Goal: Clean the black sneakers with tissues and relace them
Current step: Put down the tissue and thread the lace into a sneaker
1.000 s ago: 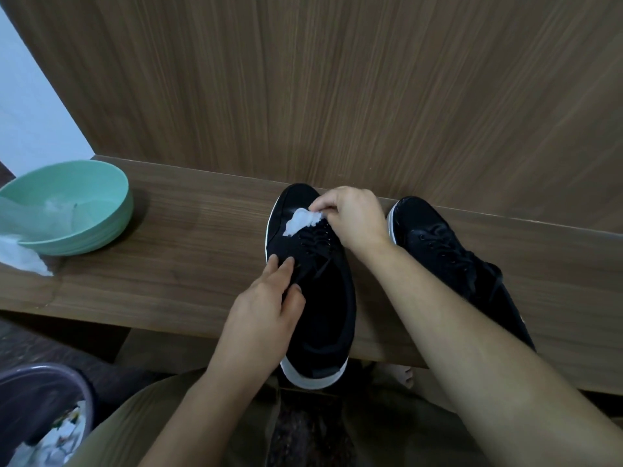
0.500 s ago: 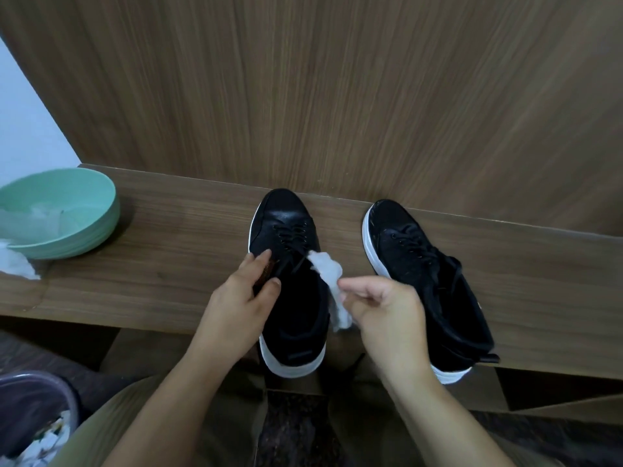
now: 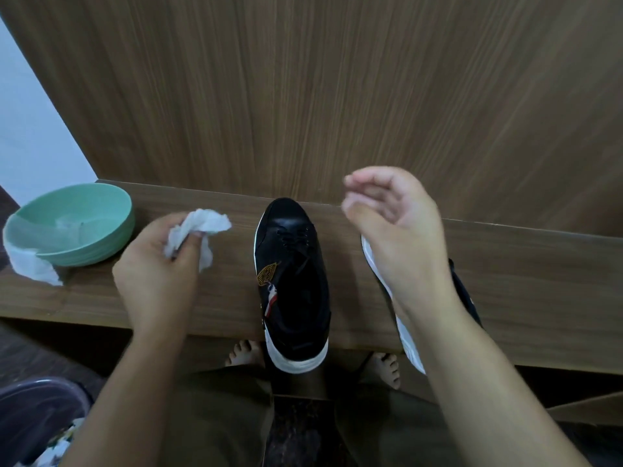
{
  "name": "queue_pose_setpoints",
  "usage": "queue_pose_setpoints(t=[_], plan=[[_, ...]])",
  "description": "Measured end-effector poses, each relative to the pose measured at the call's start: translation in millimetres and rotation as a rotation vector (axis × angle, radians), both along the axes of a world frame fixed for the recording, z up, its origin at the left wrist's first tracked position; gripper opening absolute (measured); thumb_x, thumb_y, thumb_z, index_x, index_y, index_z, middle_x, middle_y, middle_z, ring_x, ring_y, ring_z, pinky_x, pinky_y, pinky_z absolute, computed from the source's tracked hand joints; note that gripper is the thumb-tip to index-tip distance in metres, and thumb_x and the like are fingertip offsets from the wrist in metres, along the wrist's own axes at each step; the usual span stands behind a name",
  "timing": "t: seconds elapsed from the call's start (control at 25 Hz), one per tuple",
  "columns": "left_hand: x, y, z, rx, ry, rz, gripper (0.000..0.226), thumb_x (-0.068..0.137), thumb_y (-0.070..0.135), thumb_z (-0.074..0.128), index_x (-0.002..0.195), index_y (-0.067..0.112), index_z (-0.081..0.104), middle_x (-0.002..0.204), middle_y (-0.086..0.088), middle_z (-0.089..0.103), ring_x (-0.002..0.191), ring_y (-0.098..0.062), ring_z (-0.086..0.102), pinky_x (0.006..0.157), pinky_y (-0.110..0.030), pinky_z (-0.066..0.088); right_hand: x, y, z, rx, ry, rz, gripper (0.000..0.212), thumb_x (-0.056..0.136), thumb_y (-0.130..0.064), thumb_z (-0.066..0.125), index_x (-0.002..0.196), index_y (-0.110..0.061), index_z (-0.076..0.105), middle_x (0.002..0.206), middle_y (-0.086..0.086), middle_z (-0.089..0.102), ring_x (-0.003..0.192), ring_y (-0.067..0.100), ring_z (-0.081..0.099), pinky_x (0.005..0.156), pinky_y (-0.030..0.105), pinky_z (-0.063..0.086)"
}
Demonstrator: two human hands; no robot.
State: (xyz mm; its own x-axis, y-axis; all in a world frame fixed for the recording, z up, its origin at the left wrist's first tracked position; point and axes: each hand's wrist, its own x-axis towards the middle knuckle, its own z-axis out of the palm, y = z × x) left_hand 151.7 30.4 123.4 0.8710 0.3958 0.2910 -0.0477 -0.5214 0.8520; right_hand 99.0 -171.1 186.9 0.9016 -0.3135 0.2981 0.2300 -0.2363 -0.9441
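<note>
A black sneaker (image 3: pixel 292 284) with a white sole stands on the wooden shelf (image 3: pixel 526 281), toe toward the wall, heel over the front edge. A second black sneaker (image 3: pixel 463 291) lies to its right, mostly hidden behind my right arm. My left hand (image 3: pixel 158 274) grips a crumpled white tissue (image 3: pixel 199 234) left of the first sneaker. Above the second sneaker, my right hand (image 3: pixel 394 227) hovers with loosely curled fingers, holding nothing.
A green bowl (image 3: pixel 111 210) with wet tissue inside sits at the shelf's left end; another tissue (image 3: pixel 32 264) hangs over its rim. A dark bin (image 3: pixel 37 412) with used tissues stands on the floor at the lower left. A wooden wall panel (image 3: pixel 337 96) rises behind the shelf.
The tissue passed from my right hand to my left. My left hand let go of the sneaker and moved left; my right hand rose over the right sneaker.
</note>
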Motion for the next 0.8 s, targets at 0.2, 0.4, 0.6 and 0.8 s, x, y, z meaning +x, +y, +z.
queue_pose_setpoints(t=[0.2,0.4,0.6,0.8], plan=[[26.1,13.2,-41.4,0.342,0.524,0.074,0.027,0.090,0.029,0.049,0.112,0.022,0.062,0.107,-0.012,0.060,0.102,-0.036,0.053,0.087,-0.045,0.040,-7.3,-18.2,-50.4,-0.051,0.140,-0.198,0.032,0.083,-0.010,0.064,0.096,-0.039,0.062,0.118,-0.008,0.057,0.111,0.000,0.054,0.091,0.031,0.049],[24.6,8.9,-41.0,0.337,0.551,0.058,0.051,0.082,0.033,0.060,0.131,0.034,0.048,0.144,-0.003,0.032,0.131,-0.032,0.028,0.102,-0.053,0.024,2.4,-6.2,-68.4,-0.398,0.268,-0.109,0.028,0.085,-0.013,0.062,0.104,-0.034,0.063,0.106,-0.014,0.049,0.092,-0.001,0.052,0.071,0.004,0.036],[9.7,-15.8,-23.4,0.280,-0.034,-0.323,0.033,0.081,0.014,0.068,0.111,0.028,0.067,0.121,0.003,0.052,0.120,-0.021,0.044,0.099,-0.039,0.035,19.9,10.4,-55.8,-0.935,0.056,0.043,0.044,0.082,0.000,0.057,0.115,-0.029,0.066,0.098,-0.010,0.049,0.100,0.012,0.048,0.075,0.023,0.046],[6.2,-45.6,-23.1,0.208,-0.036,-0.611,0.038,0.076,0.000,0.064,0.105,0.024,0.069,0.105,0.013,0.053,0.103,-0.005,0.051,0.086,-0.008,0.034,38.4,17.8,-41.1,-1.364,0.087,0.154,0.025,0.082,-0.011,0.062,0.104,-0.023,0.069,0.100,0.000,0.048,0.099,0.021,0.048,0.064,0.032,0.041]])
